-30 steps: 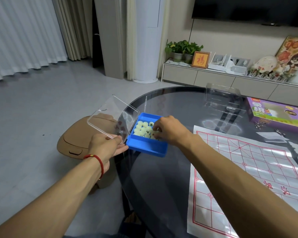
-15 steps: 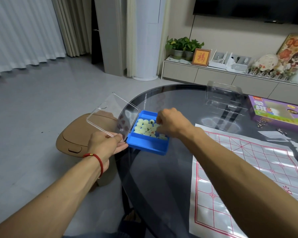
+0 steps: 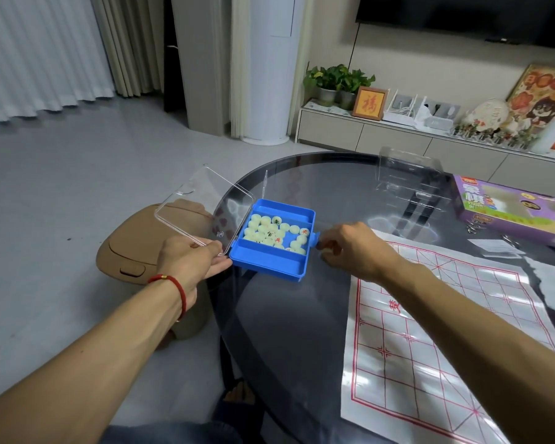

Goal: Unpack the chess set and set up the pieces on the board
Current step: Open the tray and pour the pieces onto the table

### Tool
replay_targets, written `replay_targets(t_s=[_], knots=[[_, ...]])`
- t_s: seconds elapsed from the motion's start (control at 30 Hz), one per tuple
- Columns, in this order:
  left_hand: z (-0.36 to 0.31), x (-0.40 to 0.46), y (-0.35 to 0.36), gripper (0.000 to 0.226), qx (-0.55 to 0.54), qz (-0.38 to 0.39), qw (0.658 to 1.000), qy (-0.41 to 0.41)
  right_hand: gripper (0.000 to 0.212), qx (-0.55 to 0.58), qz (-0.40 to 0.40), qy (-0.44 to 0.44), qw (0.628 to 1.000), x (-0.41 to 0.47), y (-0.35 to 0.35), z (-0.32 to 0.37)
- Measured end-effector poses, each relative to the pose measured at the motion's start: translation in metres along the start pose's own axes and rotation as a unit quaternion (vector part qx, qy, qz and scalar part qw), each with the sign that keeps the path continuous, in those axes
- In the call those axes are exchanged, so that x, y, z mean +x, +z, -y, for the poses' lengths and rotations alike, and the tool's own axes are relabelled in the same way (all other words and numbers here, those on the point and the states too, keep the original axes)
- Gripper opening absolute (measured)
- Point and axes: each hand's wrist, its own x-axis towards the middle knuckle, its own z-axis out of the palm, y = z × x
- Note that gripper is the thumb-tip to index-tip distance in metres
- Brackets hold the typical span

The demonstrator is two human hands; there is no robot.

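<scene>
The blue case (image 3: 271, 243) sat at the left edge of the glass worktop (image 3: 302, 331), clear lid (image 3: 202, 209) flipped open and hanging out past the edge. The left hand (image 3: 191, 261) pinched the lid's near corner, keeping it open. The right hand (image 3: 346, 248) was curled just beside the case's right side, fingers bunched by the little latch tab; couldn't tell if it had a piece in there or not. The pale round pieces (image 3: 271, 233) were loose in the tray.

I'd say slide the case further onto the worktop first, since it looked easy to tip. Then carry pieces over to the paper board (image 3: 462, 331), which was close on the right. A purple box (image 3: 513, 209) and a clear plastic insert (image 3: 410, 174) sat farther back, not really in the way.
</scene>
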Motion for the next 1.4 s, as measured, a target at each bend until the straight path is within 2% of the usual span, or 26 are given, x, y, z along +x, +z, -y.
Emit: replay_targets(t_s=[0.17,0.27,0.4,0.6,0.73,0.87,1.0,1.4], knots=[[0.0,0.0,0.001,0.007,0.004,-0.003,1.0,0.002,0.017,0.025,-0.047,0.012,0.998,-0.004,-0.009,-0.007],[-0.001,0.0,0.001,0.006,0.007,-0.006,1.0,0.004,0.012,0.009,-0.034,0.01,0.999,-0.014,-0.008,-0.012],[-0.001,-0.001,0.002,0.006,0.004,-0.016,1.0,0.006,0.014,-0.003,-0.028,-0.003,1.0,-0.021,-0.002,-0.011],[0.0,0.0,0.003,0.002,-0.004,-0.019,1.0,0.006,0.013,0.026,-0.111,0.044,0.992,-0.001,-0.005,-0.004],[0.001,0.0,0.005,0.002,-0.002,-0.034,0.999,0.017,0.024,0.015,-0.065,0.024,0.998,0.027,-0.004,0.017],[0.002,0.0,0.004,0.002,-0.007,-0.036,0.999,0.015,0.03,-0.075,0.012,-0.018,0.997,0.05,-0.005,0.033],[0.003,0.001,0.003,0.002,-0.012,-0.032,0.999,0.016,0.024,-0.079,0.076,-0.001,0.994,0.066,-0.003,0.035],[0.003,0.002,0.003,0.003,-0.016,-0.028,0.999,0.012,0.021,-0.044,0.068,-0.001,0.997,0.074,-0.004,0.033]])
